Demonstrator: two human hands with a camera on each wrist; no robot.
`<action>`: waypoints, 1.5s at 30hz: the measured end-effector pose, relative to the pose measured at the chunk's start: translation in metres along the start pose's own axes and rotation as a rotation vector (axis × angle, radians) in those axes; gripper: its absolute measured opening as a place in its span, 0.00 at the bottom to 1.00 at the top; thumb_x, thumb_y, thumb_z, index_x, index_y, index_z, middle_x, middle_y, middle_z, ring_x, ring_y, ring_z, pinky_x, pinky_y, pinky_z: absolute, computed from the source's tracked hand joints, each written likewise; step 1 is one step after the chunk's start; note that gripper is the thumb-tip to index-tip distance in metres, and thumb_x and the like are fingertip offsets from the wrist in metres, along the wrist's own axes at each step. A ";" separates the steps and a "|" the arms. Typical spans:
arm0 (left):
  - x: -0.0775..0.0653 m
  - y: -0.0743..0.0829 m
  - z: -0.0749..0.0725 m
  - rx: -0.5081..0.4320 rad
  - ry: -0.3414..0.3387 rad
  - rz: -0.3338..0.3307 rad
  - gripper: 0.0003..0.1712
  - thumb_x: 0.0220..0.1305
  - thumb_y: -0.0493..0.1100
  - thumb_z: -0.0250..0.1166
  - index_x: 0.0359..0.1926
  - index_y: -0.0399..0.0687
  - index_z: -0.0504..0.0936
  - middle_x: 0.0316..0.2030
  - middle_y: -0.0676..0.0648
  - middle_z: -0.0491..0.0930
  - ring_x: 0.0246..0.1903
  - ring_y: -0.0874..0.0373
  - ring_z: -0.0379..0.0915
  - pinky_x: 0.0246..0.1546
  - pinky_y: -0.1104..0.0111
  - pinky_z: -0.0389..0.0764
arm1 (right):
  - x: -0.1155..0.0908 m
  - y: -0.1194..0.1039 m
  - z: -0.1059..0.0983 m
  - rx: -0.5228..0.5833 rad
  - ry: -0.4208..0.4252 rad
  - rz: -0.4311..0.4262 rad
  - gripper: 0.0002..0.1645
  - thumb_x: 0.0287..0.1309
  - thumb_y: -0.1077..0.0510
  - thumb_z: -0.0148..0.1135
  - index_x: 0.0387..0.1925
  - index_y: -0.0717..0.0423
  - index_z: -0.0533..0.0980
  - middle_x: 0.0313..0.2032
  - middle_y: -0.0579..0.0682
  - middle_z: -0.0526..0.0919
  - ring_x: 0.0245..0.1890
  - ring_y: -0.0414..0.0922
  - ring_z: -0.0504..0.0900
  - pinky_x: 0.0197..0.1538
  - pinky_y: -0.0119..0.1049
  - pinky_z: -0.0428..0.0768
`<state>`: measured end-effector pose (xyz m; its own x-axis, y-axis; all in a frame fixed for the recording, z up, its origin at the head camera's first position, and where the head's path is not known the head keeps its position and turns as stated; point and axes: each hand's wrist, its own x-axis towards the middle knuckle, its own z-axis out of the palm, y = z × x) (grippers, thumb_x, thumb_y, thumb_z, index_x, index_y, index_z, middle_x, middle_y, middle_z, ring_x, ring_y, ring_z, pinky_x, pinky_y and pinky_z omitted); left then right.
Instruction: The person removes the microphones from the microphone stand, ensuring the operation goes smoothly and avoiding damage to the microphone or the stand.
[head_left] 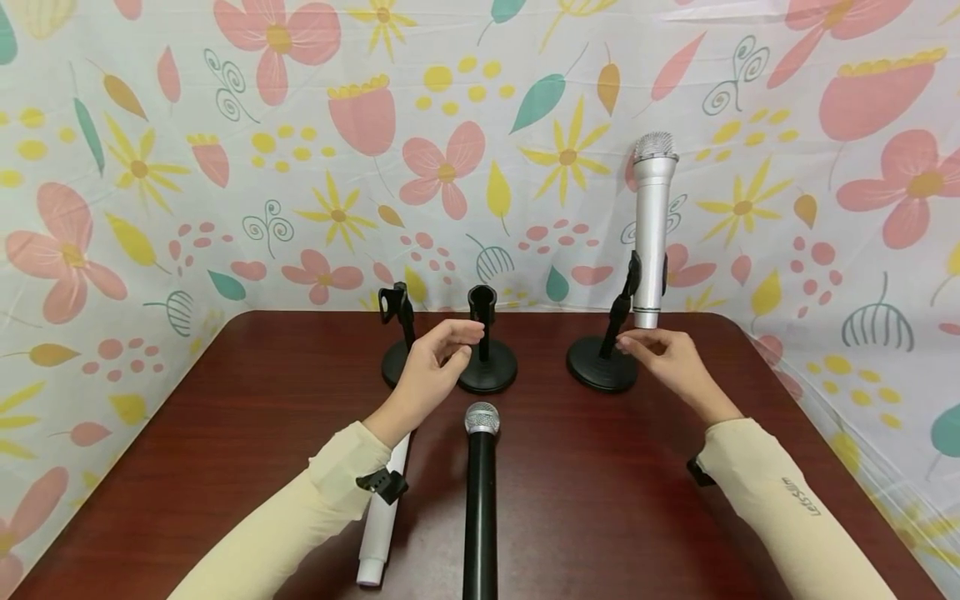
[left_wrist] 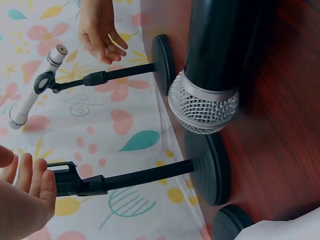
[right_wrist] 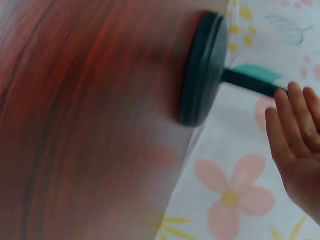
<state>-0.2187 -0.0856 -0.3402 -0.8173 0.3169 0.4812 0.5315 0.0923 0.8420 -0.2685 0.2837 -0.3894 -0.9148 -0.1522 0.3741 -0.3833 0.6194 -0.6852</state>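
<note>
A silver microphone [head_left: 651, 225] sits nearly upright, head up, in the clip of the right black stand [head_left: 602, 363]. Low beside that stand's pole is my right hand [head_left: 667, 360], holding nothing, its fingers loosely extended. My left hand [head_left: 435, 367] is lifted with relaxed fingers, overlapping the middle stand [head_left: 489, 375] in the head view; no microphone is in that stand's holder. Behind the left hand stands a third stand [head_left: 405, 321], its base partly covered. A black microphone [head_left: 481, 500] with a silver mesh head lies on the table, pointing toward the middle stand.
A white microphone [head_left: 378, 533] lies to the left of the black one, its upper part covered by my left wrist. All three stands are near the back edge of the dark red wooden table [head_left: 247, 400]. A flower-patterned cloth [head_left: 450, 83] hangs behind it.
</note>
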 end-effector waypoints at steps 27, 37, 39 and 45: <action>-0.008 -0.008 0.005 -0.010 -0.073 -0.110 0.15 0.67 0.28 0.53 0.53 0.37 0.78 0.48 0.37 0.79 0.51 0.47 0.76 0.53 0.56 0.75 | 0.024 0.027 0.025 0.267 -0.079 0.109 0.27 0.69 0.56 0.55 0.60 0.73 0.68 0.58 0.69 0.73 0.61 0.60 0.71 0.52 0.19 0.72; -0.009 -0.007 0.004 -0.011 -0.077 -0.135 0.16 0.67 0.28 0.53 0.53 0.40 0.78 0.47 0.39 0.79 0.51 0.45 0.75 0.52 0.56 0.75 | 0.027 0.026 0.025 0.372 -0.104 0.092 0.23 0.68 0.61 0.56 0.56 0.76 0.70 0.53 0.72 0.76 0.53 0.42 0.80 0.51 0.24 0.77; -0.008 -0.007 0.004 -0.015 -0.078 -0.138 0.16 0.67 0.28 0.53 0.53 0.40 0.78 0.48 0.37 0.78 0.51 0.45 0.75 0.52 0.56 0.75 | 0.027 0.025 0.026 0.391 -0.103 0.080 0.22 0.67 0.63 0.56 0.55 0.77 0.70 0.52 0.73 0.76 0.49 0.35 0.81 0.50 0.26 0.78; -0.008 -0.005 0.005 -0.010 -0.073 -0.138 0.16 0.67 0.29 0.54 0.53 0.40 0.78 0.47 0.38 0.79 0.51 0.48 0.75 0.52 0.55 0.75 | 0.028 0.021 0.027 0.407 -0.101 0.082 0.19 0.66 0.64 0.57 0.51 0.77 0.72 0.51 0.74 0.76 0.46 0.35 0.82 0.48 0.27 0.79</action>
<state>-0.2139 -0.0839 -0.3496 -0.8637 0.3699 0.3422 0.4128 0.1301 0.9015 -0.3062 0.2717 -0.4105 -0.9445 -0.2021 0.2589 -0.3091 0.2809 -0.9086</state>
